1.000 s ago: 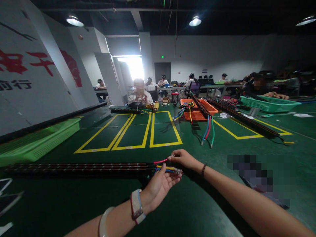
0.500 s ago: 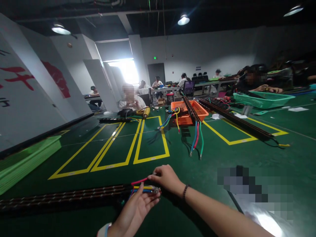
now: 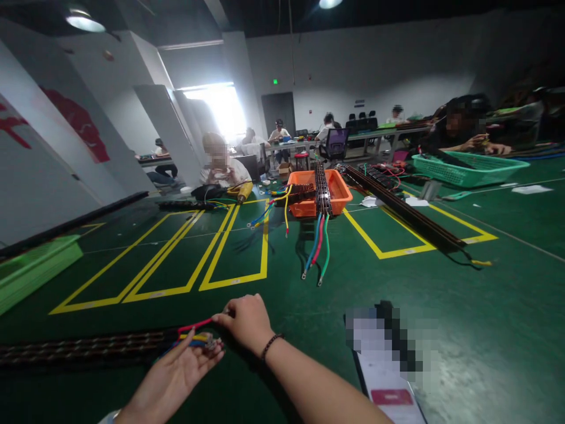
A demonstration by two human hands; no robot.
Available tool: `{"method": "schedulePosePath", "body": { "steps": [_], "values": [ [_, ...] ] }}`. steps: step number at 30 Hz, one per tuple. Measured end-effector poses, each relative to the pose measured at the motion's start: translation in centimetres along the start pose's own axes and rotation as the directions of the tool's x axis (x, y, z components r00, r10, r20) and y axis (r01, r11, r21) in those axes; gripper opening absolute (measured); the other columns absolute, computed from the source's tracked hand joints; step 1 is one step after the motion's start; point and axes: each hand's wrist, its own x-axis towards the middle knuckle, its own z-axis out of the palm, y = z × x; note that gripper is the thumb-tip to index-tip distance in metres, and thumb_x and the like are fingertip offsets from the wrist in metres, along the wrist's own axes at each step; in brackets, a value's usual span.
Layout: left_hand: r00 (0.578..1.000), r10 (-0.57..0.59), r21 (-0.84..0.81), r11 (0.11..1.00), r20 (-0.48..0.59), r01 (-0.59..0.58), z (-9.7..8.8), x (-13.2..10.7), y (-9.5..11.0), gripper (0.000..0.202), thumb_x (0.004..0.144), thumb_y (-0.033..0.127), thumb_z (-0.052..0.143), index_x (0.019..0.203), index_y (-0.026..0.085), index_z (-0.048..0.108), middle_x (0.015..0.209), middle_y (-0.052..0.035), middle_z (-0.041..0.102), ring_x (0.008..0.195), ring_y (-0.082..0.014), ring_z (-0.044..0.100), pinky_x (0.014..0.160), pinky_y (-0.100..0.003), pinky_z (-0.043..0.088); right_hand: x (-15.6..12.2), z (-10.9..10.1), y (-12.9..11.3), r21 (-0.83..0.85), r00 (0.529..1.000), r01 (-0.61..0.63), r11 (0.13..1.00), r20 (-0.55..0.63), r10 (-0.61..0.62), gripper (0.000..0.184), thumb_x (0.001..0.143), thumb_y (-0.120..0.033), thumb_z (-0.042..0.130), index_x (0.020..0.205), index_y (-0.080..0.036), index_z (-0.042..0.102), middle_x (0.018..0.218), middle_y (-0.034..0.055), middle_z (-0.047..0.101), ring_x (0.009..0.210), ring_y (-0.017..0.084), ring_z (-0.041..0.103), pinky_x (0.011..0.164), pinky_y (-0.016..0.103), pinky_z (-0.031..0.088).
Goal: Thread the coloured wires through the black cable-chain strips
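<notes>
1. Bar (image 3: 88, 347) of dark, striped strips seems to lie along the green worktop (image 3: 304, 321) at lower left, running out of view on that side, with its wired end at the two hands.
2. Right grip (image 3: 247, 324) is clamped on the red wire (image 3: 196, 324), thumb and forefinger pinching near its free end; the fingers hide most of that tip.
3. Left grip (image 3: 180, 374) is palm up with fingers extended, beneath the yellow wire (image 3: 197, 337) and blue wires (image 3: 198, 344). The thumb lies across them, but whether it presses I cannot tell.
4. The bar looks long, stiff and probably fairly heavy, so it is best lifted with support at two well-separated places along its body, never by its wires.
5. The wires look soft and springy, likely light and a little slick; a pinch just behind the lugs (image 3: 212, 343) should steer them well.
6. The weak spot is probably where the wires leave the bar: a hard tug or sharp bend there could strain the joint.
7. The lugs look hard and smooth, and would likely twist in a loose pinch.
</notes>
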Motion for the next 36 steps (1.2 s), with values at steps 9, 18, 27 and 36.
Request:
{"method": "schedulePosePath", "body": {
  "steps": [9,18,27,36],
  "values": [
    [1.000,0.005,0.004,1.000,0.022,-0.005,1.0,-0.5,0.2,0.016,0.079,0.002,0.046,0.078,0.006,0.063,0.078,-0.0141,0.066,0.079,-0.0238,0.065,0.084,-0.046,0.051,-0.2,-0.4,0.1,-0.030,1.000,0.019,0.999,0.011,-0.019,0.046,0.085,-0.062,0.044,0.085,-0.022,0.068,0.083,0.0043,0.066,0.084,0.020,0.056,0.073,0.031,0.033],
    [0.990,-0.033,0.026,0.999,0.134,0.029,0.1,-0.5,0.2,0.016,0.081,0.006,0.047,0.085,0.005,0.062,0.086,-0.0155,0.066,0.085,-0.0240,0.064,0.087,-0.044,0.050,-0.5,-0.5,0.3,-0.100,0.998,0.065,0.993,0.008,-0.064,0.046,0.085,-0.061,0.045,0.083,-0.021,0.068,0.081,0.0031,0.067,0.080,0.017,0.057,0.070,0.028,0.032],
    [0.941,-0.082,-0.015,0.996,0.328,0.092,-0.7,-0.5,0.3,0.022,0.086,0.020,0.048,0.094,0.003,0.060,0.100,-0.0199,0.064,0.100,-0.0254,0.060,0.098,-0.043,0.042,-0.7,0.6,-0.3,-0.095,0.998,0.010,0.995,-0.065,-0.016,0.045,0.081,-0.056,0.056,0.061,-0.016,0.059,0.061,-0.0012,0.058,0.058,0.010,0.045,0.060,0.024,0.026],
    [0.864,-0.149,-0.084,0.973,0.481,0.215,-2.3,-0.1,0.7,0.038,0.089,0.040,0.045,0.094,0.006,0.062,0.104,-0.0171,0.063,0.104,-0.0226,0.057,0.104,-0.039,0.034,-2.7,0.5,-0.7,-0.044,0.955,0.297,0.954,0.003,-0.297,0.051,0.090,-0.053,0.041,0.056,-0.015,0.043,0.057,-0.0018,0.044,0.061,0.011,0.041,0.064,0.024,0.029]
  ]
}}
